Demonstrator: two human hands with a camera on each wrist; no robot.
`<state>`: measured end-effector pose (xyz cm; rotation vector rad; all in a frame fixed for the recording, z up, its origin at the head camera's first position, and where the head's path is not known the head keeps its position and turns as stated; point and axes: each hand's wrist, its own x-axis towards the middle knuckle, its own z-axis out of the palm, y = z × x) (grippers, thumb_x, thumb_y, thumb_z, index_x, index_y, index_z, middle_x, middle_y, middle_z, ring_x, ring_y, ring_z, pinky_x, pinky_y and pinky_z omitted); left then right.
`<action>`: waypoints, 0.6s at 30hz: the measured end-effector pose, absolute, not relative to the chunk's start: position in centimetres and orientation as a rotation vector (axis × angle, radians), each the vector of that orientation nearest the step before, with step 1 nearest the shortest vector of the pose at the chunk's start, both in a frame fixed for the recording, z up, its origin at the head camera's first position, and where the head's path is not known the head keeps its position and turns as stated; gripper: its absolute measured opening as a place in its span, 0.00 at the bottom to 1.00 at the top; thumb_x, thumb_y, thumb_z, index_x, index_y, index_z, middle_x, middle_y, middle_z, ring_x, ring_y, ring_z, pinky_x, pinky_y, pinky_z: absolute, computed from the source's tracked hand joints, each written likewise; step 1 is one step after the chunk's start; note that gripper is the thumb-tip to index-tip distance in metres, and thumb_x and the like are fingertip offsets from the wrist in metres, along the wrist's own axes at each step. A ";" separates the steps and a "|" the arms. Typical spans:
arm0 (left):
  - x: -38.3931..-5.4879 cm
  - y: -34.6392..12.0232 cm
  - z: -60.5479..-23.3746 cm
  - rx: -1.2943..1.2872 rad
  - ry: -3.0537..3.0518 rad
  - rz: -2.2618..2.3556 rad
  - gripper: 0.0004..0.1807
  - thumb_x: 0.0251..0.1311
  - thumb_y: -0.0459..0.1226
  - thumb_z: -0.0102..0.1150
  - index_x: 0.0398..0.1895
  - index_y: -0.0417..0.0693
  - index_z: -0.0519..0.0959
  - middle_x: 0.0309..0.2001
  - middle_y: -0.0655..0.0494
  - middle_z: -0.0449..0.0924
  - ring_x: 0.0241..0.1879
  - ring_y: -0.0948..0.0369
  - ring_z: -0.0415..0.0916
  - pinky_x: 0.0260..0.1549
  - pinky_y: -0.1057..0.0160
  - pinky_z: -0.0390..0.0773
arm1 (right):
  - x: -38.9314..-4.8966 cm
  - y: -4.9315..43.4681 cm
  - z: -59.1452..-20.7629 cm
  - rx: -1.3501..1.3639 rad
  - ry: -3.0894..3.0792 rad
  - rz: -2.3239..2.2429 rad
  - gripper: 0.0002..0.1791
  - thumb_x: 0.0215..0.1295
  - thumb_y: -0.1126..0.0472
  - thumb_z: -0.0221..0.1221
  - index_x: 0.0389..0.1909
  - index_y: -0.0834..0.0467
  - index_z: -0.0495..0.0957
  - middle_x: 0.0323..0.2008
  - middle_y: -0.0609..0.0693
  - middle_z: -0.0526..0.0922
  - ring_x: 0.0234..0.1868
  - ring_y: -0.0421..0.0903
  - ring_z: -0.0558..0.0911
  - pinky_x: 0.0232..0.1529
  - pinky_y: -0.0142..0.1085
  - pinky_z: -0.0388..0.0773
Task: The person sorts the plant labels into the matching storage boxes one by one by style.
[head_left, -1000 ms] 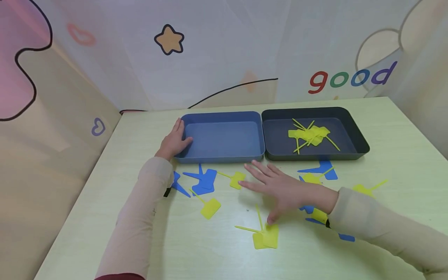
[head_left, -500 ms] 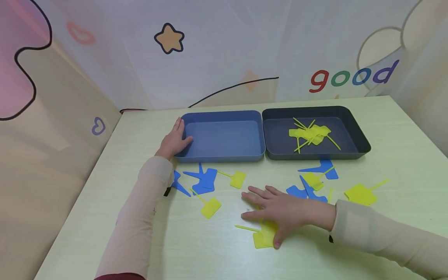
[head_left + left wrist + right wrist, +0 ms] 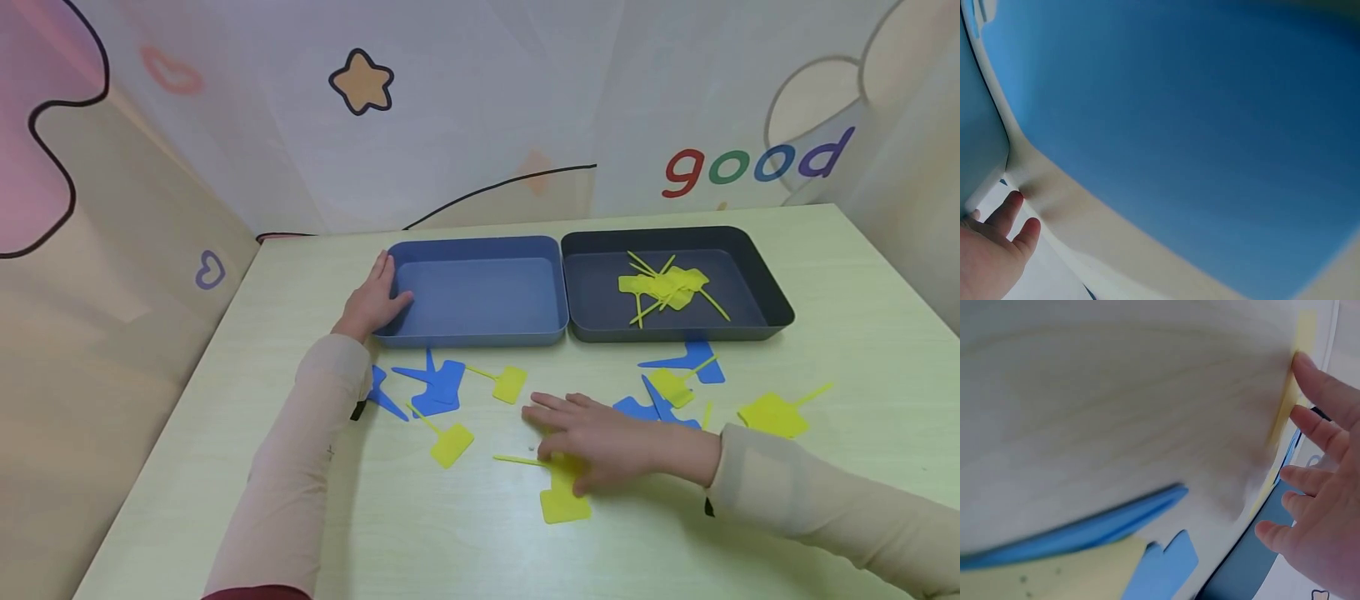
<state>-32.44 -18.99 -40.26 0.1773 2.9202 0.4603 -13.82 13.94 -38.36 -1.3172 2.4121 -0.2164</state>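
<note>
My left hand rests on the left side of a blue tray, its thumb over the rim. In the left wrist view its fingertips lie beside the tray wall. My right hand is low over the table with its fingers bent down onto overlapping yellow T-shaped plant labels. Part of these labels is hidden under the palm. In the right wrist view the thumb and index finger touch a yellow label at separate spots. Several yellow labels lie piled in the dark tray.
Blue plant labels lie in front of the blue tray, with yellow ones beside them. More blue labels and yellow labels are scattered around the right forearm. A printed curtain closes off the table's back.
My right hand came down toward me onto the yellow labels, and its fingers drew in. The labels under it shifted and turned slightly. My left hand stayed at the blue tray.
</note>
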 end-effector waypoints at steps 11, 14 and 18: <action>-32.4 -18.9 -40.2 0.170 2.917 0.453 0.42 0.62 0.50 0.41 0.68 0.42 0.33 0.70 0.50 0.24 0.69 0.52 0.35 0.63 0.51 0.51 | -14.4 14.0 -38.7 -1.295 2.471 -0.292 0.18 0.42 0.55 0.68 0.30 0.50 0.68 0.63 0.55 0.60 0.66 0.54 0.54 0.61 0.50 0.58; -32.4 -19.0 -40.3 0.171 2.921 0.454 0.42 0.61 0.51 0.41 0.68 0.42 0.33 0.70 0.50 0.24 0.69 0.52 0.35 0.63 0.51 0.51 | -14.5 14.0 -38.7 -1.391 2.531 -0.266 0.18 0.41 0.55 0.68 0.29 0.51 0.68 0.49 0.50 0.70 0.54 0.48 0.65 0.53 0.42 0.65; -32.5 -19.0 -40.3 0.176 2.925 0.445 0.42 0.61 0.51 0.41 0.68 0.41 0.33 0.70 0.49 0.25 0.69 0.52 0.35 0.63 0.51 0.52 | -14.7 13.9 -38.5 -1.421 2.570 -0.248 0.13 0.43 0.59 0.66 0.27 0.51 0.70 0.29 0.41 0.69 0.36 0.40 0.66 0.37 0.33 0.65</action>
